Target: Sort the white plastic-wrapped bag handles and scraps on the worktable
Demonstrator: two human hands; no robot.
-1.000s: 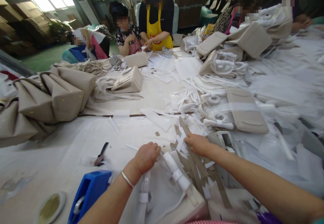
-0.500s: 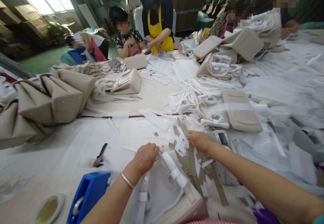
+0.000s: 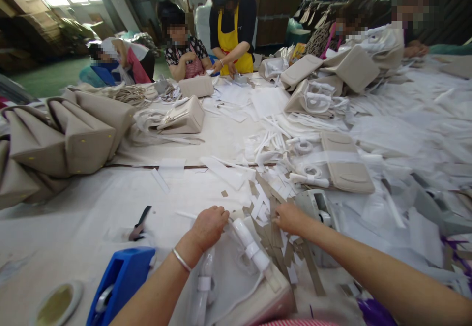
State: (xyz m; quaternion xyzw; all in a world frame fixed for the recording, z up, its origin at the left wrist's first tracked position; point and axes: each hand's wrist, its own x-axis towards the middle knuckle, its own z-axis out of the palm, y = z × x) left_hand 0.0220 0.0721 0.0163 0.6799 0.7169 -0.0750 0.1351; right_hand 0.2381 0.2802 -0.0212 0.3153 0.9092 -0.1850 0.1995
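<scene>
A beige handbag point(image 3: 271, 299) lies at the table's near edge, its handles wrapped in white film point(image 3: 251, 245) and a clear sheet over part of it. My left hand point(image 3: 209, 226) is closed at the bag's far edge, fingertips curled beside the wrapped handle. What sits under those fingers is partly hidden. Right of the bag, my right hand point(image 3: 291, 218) pinches at a pile of taupe strips point(image 3: 277, 235) mixed with white paper pieces. A taupe strip point(image 3: 269, 187) runs up to its fingertips.
A blue tape dispenser point(image 3: 118, 281) and a tape roll point(image 3: 61, 304) stand at left; a grey dispenser point(image 3: 313, 203) is behind my right hand. Folded beige bags point(image 3: 81, 139) line the left. A flat beige bag point(image 3: 346, 163) lies ahead right. Several people work across the table.
My right hand has come slightly nearer to me over the strip pile. My left hand stays at the bag's edge. The view has shifted a little.
</scene>
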